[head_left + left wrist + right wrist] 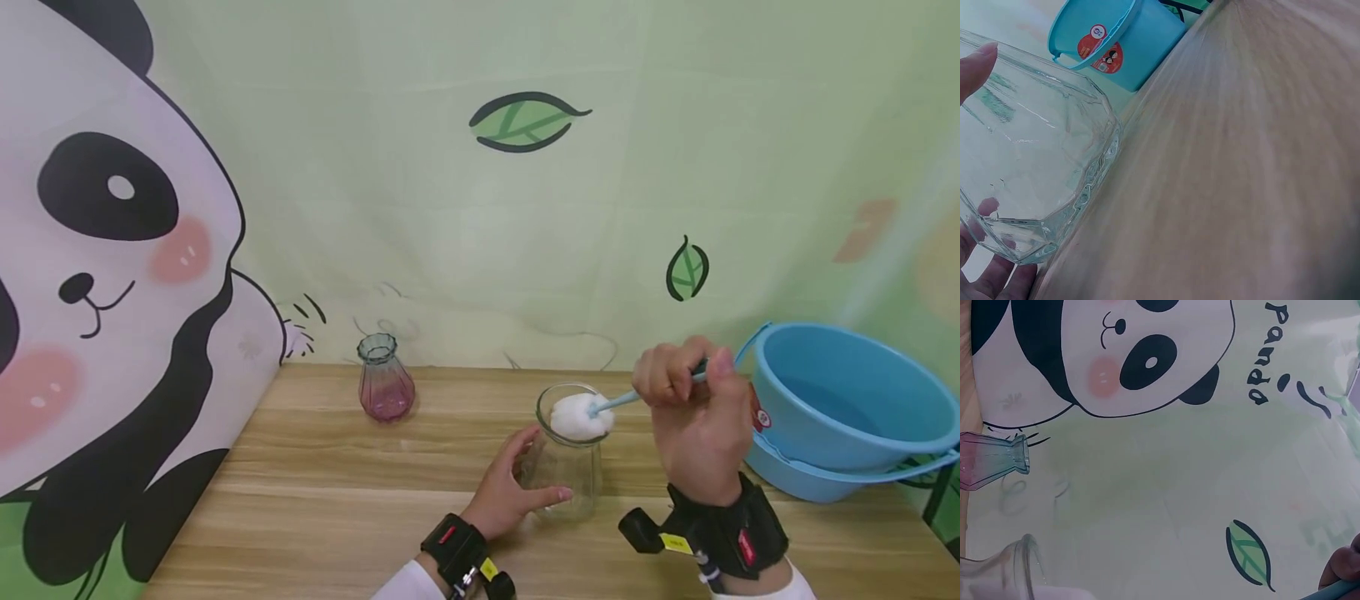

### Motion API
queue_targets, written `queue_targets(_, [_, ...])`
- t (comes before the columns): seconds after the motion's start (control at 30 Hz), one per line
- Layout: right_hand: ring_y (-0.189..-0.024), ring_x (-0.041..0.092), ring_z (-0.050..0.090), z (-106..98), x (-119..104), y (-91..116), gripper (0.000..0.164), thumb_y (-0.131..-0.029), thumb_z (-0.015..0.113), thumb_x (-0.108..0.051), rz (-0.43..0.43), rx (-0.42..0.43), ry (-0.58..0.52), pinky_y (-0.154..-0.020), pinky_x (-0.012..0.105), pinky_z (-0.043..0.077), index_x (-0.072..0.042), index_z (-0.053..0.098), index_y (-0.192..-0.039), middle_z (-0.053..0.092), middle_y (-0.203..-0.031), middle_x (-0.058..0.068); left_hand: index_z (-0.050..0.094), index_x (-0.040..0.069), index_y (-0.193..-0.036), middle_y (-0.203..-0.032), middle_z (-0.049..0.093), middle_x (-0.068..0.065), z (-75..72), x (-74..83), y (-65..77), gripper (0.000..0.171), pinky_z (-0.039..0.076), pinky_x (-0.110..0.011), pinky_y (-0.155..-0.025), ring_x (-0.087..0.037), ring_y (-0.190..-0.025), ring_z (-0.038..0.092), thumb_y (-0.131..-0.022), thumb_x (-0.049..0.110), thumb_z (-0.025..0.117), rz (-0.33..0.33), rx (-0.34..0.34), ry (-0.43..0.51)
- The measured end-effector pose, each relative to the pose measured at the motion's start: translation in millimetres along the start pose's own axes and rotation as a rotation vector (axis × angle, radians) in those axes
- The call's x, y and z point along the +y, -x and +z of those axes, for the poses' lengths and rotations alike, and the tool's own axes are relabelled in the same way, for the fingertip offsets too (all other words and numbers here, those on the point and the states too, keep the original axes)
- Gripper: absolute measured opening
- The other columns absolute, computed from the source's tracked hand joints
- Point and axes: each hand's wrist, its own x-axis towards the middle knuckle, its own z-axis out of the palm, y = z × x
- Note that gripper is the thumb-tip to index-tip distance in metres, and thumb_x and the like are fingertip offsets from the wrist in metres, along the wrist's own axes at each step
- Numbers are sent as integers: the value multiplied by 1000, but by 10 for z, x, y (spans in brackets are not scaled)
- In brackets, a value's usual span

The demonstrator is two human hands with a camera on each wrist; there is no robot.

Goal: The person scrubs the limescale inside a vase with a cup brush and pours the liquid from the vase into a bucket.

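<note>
Wood-grain tabletop [322, 500], hands [506, 496] [697, 433] clamped on clear faceted glass jar [581, 479] and blue-handled brush [621, 402], white head [577, 417] at jar's mouth

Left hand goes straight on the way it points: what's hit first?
The clear, wide-mouthed glass jar: the left hand is in contact with it, fingers and thumb around its side. Beyond it, likely the pale green printed backdrop, though depth is unclear.
</note>
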Motion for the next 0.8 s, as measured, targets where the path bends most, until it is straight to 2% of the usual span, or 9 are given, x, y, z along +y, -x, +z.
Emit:
queue_targets(0.43, [-53,17,31,20,174,96,44,-105,27,-21,-11,25,118,-49,32,20,-1,30,-66,27,-58,3,35,47,-141,-145,36,14,9,18,-5,86,31,-50,-107,-10,-128,33,-71,46,84,-11,1,-5])
queue_targets(0.63, [-53,16,31,47,258,134,42,-105,26,-19,26,32,148,-49,33,20,-1,30,-67,28,-60,2,35,48,-141,-144,36,15,7,22,-12,85,30,-52,-107,-10,-128,34,-71,46,84,-7,5,-4])
queue_targets(0.8, [-54,17,29,46,357,219,40,-105,23,-15,92,26,186,-49,34,20,0,29,-69,28,-61,3,36,47,-140,-143,38,16,13,17,-12,84,31,-52,-106,-10,-127,35,-71,45,84,3,10,-2])
